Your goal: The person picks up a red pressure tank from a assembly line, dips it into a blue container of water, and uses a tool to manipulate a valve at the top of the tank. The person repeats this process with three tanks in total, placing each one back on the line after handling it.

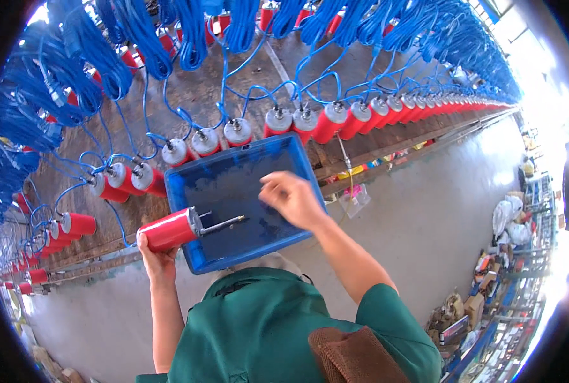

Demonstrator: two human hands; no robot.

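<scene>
Head: left hand (160, 263) clasps cylinder (167, 231), right hand (295, 199) half-curled.

The person wears a green short-sleeved top (259, 325) (brown cloth (358, 354) lies across it).

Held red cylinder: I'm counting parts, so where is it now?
In the head view, left of centre, the red cylinder is in the left hand, its rod over the blue bin.

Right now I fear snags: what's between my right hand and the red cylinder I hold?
In the head view, a metal rod on the red cylinder reaches partway toward your right hand; past its tip, the blue bin shows.
</scene>
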